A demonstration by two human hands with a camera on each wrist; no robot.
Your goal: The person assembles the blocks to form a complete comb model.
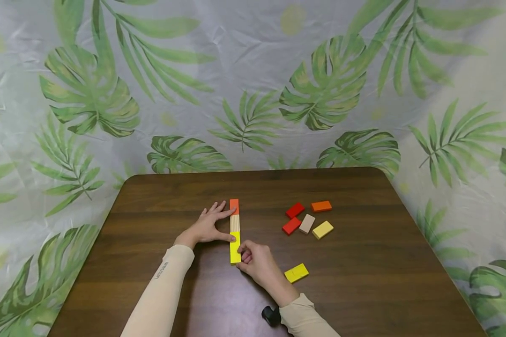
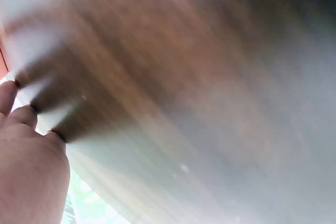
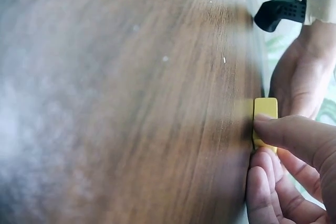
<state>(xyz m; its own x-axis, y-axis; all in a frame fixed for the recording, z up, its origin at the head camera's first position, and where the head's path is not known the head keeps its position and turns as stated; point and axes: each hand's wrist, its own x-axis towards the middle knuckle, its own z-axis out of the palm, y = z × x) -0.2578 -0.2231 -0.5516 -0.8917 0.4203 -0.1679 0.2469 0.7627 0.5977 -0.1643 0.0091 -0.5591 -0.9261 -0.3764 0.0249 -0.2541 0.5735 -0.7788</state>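
Left hand (image 1: 204, 228): fingers spread wide and nearly straight, gripping nothing; the index tip touches the orange end of the row and the thumb tip touches its yellow part.
Row (image 1: 234, 224): runs straight away from the person, just right of the left fingertips; orange end (image 1: 234, 204) farthest, striped part (image 1: 234, 223) between index and thumb, yellow part (image 1: 235, 255) nearest. Whether the yellow is one block or two I cannot tell.
Right hand (image 1: 257, 262): fingers curled in, thumb and index close together, pinching the near corner of the yellow part; thumb at its near end, index along its right side.
Yellow piece (image 1: 296, 273): lies right of the right fingers, beside the wrist, a line across its top.
Loose blocks: beyond the right fingers and to their right, two red blocks (image 1: 295, 210) (image 1: 292, 226), a beige block (image 1: 307, 223), an orange block (image 1: 322, 206) and a pale yellow block (image 1: 323, 230).
Black device (image 1: 271, 316): at the right cuff, behind the right fingers.
Table (image 1: 152, 196): dark wood, under both hands.
Curtain (image 1: 253, 70): leaf-printed, beyond all the fingers.
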